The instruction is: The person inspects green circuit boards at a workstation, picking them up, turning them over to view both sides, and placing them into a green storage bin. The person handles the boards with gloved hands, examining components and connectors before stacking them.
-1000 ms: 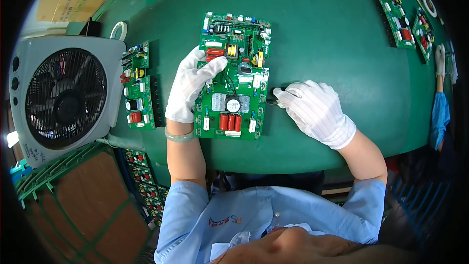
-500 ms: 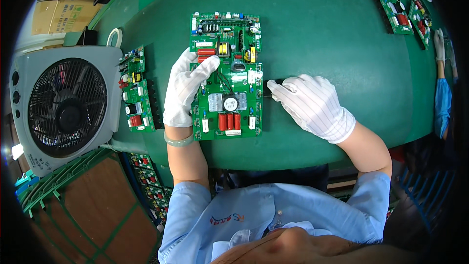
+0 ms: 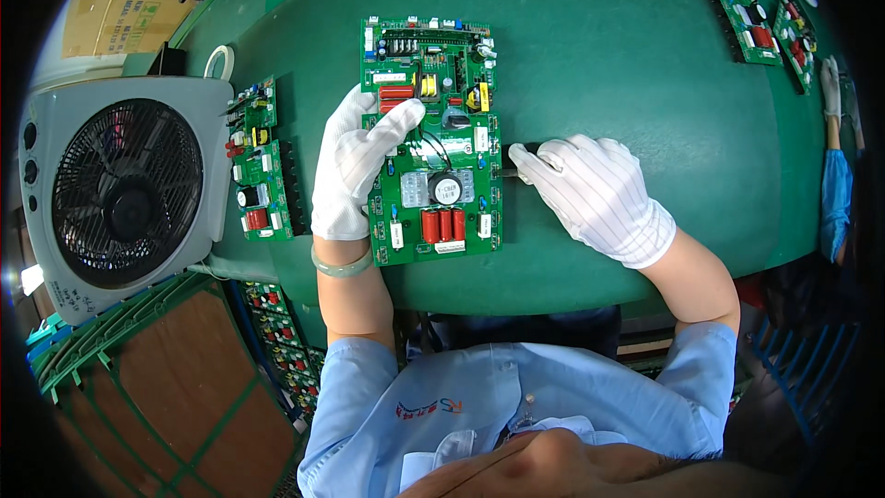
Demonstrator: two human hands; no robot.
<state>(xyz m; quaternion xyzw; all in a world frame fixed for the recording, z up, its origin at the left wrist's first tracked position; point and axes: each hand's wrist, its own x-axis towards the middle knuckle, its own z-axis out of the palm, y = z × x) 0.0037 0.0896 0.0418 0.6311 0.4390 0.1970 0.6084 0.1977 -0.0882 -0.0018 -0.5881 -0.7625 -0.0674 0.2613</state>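
Note:
My left hand (image 3: 355, 161), in a white glove, grips the left edge of a green circuit board (image 3: 406, 194), its thumb lying over the top near red components. The board carries a round white-topped part (image 3: 444, 187), several red capacitors (image 3: 443, 225) and a smaller upright board section at its far end. Close to the board's right edge, my right hand (image 3: 590, 189), also gloved, is closed in a pinch. A thin dark piece shows between its fingertips and the board; its kind I cannot make out.
A grey box fan (image 3: 129, 212) stands at the left, beside another circuit board (image 3: 261, 166). More boards (image 3: 742, 14) lie at the far right on the green table (image 3: 636, 46). Below the table's left edge are racked boards (image 3: 277, 337). Another person's gloved hand (image 3: 831, 83) shows at the right rim.
The held board has shifted slightly to the right together with my left hand. My right hand stays pinched beside it, having moved very little.

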